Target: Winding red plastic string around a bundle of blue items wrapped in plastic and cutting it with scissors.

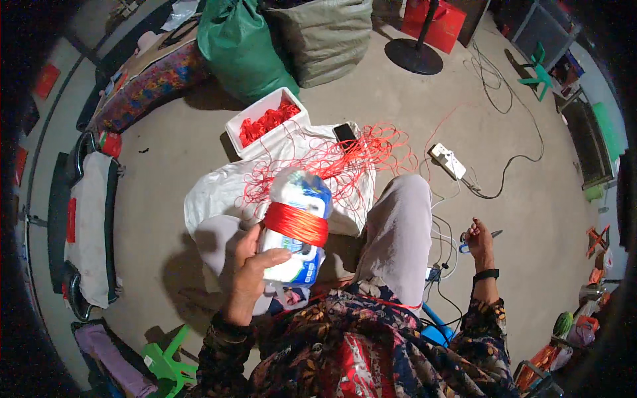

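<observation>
Cord (296, 224), bright red, circles a plastic packet (308, 273) clamped in the left hand (249, 273), thumb across the front, seemingly placed low to leave the wound band uncovered. The right hand (480, 240) curls over scissors (497, 233); whether it grips them cannot be told. Ahead of the left hand, loose strands (358, 156) spread across a white sheet (209, 199), perhaps keeping them off the bare floor (162, 166). Farther beyond stand a white box (282, 133) of red ribbon and bulging sacks (242, 50); a green stool (166, 361) sits behind that hand.
</observation>
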The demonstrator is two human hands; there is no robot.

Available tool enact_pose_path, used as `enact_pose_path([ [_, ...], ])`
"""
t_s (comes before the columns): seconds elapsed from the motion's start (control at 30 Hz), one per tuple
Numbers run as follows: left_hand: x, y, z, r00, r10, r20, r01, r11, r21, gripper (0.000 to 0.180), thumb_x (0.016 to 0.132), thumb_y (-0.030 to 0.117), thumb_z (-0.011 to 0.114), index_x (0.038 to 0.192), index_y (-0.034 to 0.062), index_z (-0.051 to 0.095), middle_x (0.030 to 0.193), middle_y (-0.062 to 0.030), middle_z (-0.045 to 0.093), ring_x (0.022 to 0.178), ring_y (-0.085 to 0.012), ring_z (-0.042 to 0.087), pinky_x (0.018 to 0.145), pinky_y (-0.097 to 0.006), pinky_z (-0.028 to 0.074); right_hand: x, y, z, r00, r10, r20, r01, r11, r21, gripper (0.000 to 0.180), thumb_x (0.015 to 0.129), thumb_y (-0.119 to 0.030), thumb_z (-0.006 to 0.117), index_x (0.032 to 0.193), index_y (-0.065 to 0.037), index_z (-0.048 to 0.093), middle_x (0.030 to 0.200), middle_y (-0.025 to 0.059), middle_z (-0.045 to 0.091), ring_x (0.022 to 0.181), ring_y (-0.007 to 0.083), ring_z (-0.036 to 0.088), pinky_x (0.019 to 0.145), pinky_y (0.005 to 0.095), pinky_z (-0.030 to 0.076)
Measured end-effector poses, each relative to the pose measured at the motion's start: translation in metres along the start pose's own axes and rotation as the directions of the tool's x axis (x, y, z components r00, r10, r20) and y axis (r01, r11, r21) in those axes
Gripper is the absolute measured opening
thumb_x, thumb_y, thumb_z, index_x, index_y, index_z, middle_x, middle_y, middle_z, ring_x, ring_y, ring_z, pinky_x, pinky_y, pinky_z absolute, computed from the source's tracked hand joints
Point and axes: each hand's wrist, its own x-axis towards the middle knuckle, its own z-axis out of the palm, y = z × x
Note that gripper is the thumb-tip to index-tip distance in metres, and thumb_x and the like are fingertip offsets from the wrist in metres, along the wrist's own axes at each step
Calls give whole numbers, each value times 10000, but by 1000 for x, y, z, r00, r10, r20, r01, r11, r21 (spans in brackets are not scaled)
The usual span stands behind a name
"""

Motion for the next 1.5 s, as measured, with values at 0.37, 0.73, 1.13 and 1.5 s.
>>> enact_pose_path([
  [0.37, -7, -46, -29, 985, -113, -134, 59, 933, -354, 473, 700, 79, 645, 1160, 8, 563, 1009, -93, 630, 918, -231, 620, 864, -386, 496, 24, 6, -64, 996, -20, -86, 27, 996, 89, 70, 895, -128, 581, 868, -65, 564, 616, 4, 461, 525, 127, 479, 480, 262, 396],
  [0.73, 57, -79, 49, 928, -344, -141, 355, 933, 57, 491, 703, 93, 658, 1177, 12, 557, 1009, -87, 625, 915, -226, 615, 852, -380, 496, 31, 38, -166, 907, -14, -421, 2, 1000, -29, 134, 869, -152, 596, 762, -80, 560, 696, 32, 573, 607, 147, 578, 535, 278, 492],
  [1.13, 75, -56, 46, 923, -346, -169, 371, 916, 152, 511, 707, 109, 671, 1195, 16, 550, 1008, -81, 619, 911, -221, 611, 839, -373, 495, 75, 59, -230, 916, -131, -380, 61, 980, -192, 131, 886, -103, 583, 970, -6, 560, 760, 53, 585, 656, 166, 581, 599, 320, 514],
  [1.5, 106, -44, 28, 897, -309, -316, 375, 911, 174, 531, 710, 123, 684, 1211, 20, 544, 1007, -75, 613, 908, -216, 607, 827, -366, 495, 120, 58, -322, 926, -272, -263, -59, 583, -811, 378, 808, -344, 729, 884, -4, 583, 672, 29, 572, 557, 165, 560, 478, 317, 465],
])
